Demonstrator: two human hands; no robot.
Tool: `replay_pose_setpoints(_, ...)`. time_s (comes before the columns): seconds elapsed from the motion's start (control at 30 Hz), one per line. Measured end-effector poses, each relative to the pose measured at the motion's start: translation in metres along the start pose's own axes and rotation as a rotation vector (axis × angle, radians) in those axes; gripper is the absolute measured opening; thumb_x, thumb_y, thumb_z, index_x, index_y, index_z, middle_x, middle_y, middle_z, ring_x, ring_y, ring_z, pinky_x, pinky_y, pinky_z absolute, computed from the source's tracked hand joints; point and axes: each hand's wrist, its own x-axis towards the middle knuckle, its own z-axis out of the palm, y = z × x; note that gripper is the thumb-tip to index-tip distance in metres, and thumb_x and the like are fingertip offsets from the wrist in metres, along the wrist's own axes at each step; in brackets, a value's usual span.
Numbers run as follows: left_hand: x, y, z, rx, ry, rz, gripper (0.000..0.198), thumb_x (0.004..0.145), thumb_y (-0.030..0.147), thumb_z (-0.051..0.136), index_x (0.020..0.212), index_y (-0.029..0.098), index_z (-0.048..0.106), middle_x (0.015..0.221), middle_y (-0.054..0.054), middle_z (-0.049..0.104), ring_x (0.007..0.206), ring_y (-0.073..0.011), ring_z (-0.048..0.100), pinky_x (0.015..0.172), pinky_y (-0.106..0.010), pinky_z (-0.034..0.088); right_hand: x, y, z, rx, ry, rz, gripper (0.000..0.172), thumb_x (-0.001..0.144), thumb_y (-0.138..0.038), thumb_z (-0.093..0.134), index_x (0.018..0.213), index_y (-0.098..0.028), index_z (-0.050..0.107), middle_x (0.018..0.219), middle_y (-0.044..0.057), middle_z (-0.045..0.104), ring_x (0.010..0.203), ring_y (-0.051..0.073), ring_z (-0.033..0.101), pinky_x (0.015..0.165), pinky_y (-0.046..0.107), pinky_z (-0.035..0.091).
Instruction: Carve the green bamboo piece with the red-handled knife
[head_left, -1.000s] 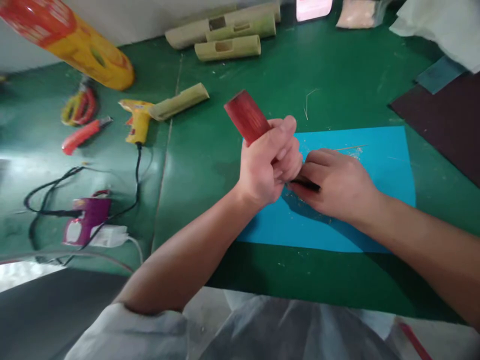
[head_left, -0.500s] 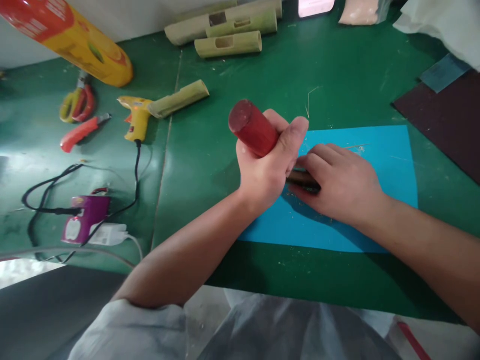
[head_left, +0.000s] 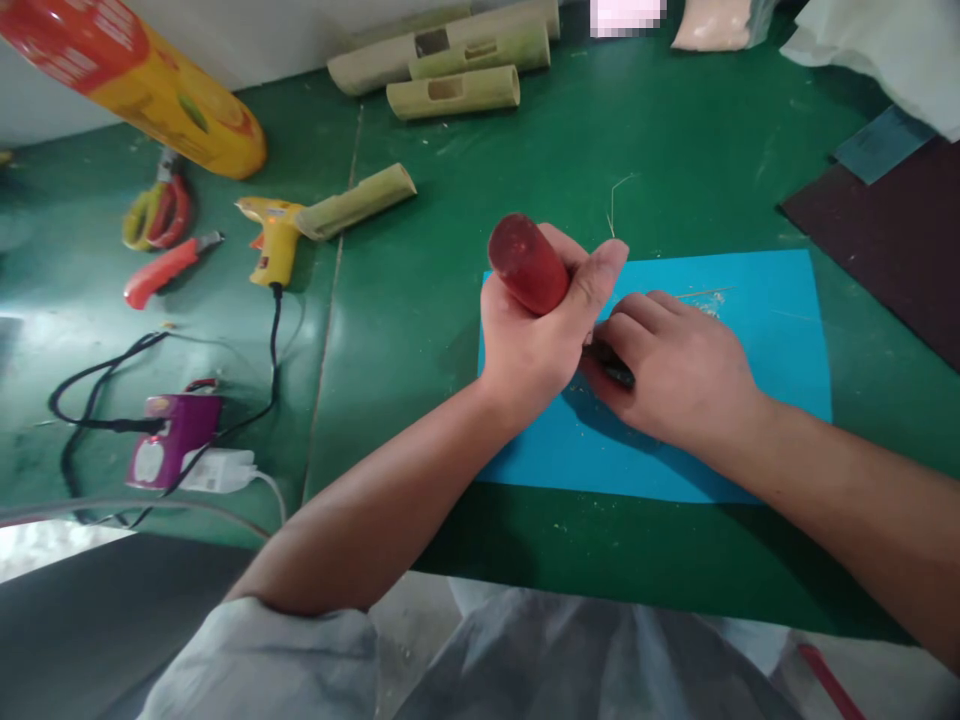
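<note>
My left hand (head_left: 529,340) is closed around the thick red handle (head_left: 529,265) of a tool, the butt end tilted up toward me. The tool's working end is hidden below the fist. Close by on the right, my right hand (head_left: 675,365) is curled low, its fingertips almost meeting the left fist. Something dark shows under its fingers, mostly covered, so I cannot make out its kind. Both hands are over a blue sheet (head_left: 780,390) with fine pale shavings (head_left: 705,305) scattered on it.
Cut bamboo tubes (head_left: 454,92) lie at the back; another bamboo piece (head_left: 360,202) touches a yellow glue gun (head_left: 276,240). Leftward are scissors (head_left: 157,212), a red-handled cutter (head_left: 169,272), a purple power adapter (head_left: 169,440) with cables, and an orange-yellow bottle (head_left: 180,100). A dark sheet (head_left: 892,240) lies right.
My left hand and the red handle have shifted slightly right and down, with the handle standing steeper. My right hand has barely moved; less of the dark thing shows between the hands.
</note>
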Motion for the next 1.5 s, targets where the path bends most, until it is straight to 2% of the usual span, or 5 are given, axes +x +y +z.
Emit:
replay_pose_setpoints(0.3, -0.003, -0.003, 0.001, -0.082, 0.062, 0.042, 0.06, 0.085, 0.067, 0.082, 0.064, 0.023, 0.046, 0.049, 0.008, 0.036, 0.042, -0.0089, 0.034, 0.045, -0.03, 0.027, 0.002, 0.004, 0.006, 0.037, 0.001, -0.032, 0.023, 0.101, -0.033, 0.057, 0.093, -0.017, 0.072, 0.088, 0.01, 0.068, 0.084, 0.024, 0.055, 0.07, 0.037, 0.033)
replay_pose_setpoints(0.5, 0.011, 0.007, -0.001, -0.289, -0.013, -0.176, 0.076, 0.084, 0.075, 0.078, 0.056, 0.023, 0.029, 0.039, 0.01, 0.021, 0.031, -0.0053, 0.017, 0.035, -0.029, 0.009, 0.003, 0.004, 0.004, 0.067, -0.027, -0.015, 0.022, 0.099, -0.034, 0.061, 0.09, -0.017, 0.072, 0.088, 0.011, 0.068, 0.083, 0.023, 0.055, 0.07, 0.037, 0.035)
replay_pose_setpoints(0.7, 0.008, 0.001, 0.001, -0.223, 0.155, -0.065, 0.07, 0.083, 0.075, 0.079, 0.061, 0.023, 0.036, 0.044, 0.008, 0.033, 0.035, -0.0073, 0.027, 0.042, -0.029, 0.015, 0.004, 0.005, 0.002, 0.064, -0.035, 0.023, 0.022, 0.098, -0.036, 0.061, 0.089, -0.02, 0.072, 0.088, 0.011, 0.069, 0.085, 0.025, 0.057, 0.069, 0.037, 0.037)
replay_pose_setpoints(1.2, 0.004, -0.005, 0.0, -0.12, 0.122, -0.074, 0.064, 0.082, 0.082, 0.074, 0.067, 0.026, 0.047, 0.048, 0.007, 0.038, 0.042, -0.0115, 0.037, 0.049, -0.032, 0.024, 0.004, 0.004, 0.0, -0.007, 0.006, -0.013, 0.027, 0.101, -0.037, 0.057, 0.089, -0.019, 0.073, 0.087, 0.01, 0.068, 0.083, 0.024, 0.054, 0.068, 0.037, 0.033)
replay_pose_setpoints(1.5, -0.015, 0.0, 0.0, 0.014, 0.048, -0.023, 0.041, 0.09, 0.053, 0.083, 0.071, 0.026, 0.058, 0.057, 0.006, 0.046, 0.052, -0.013, 0.042, 0.055, -0.031, 0.031, 0.001, 0.003, 0.004, 0.017, 0.041, -0.007, 0.027, 0.102, -0.03, 0.052, 0.093, -0.017, 0.074, 0.095, 0.012, 0.072, 0.085, 0.024, 0.055, 0.07, 0.038, 0.036)
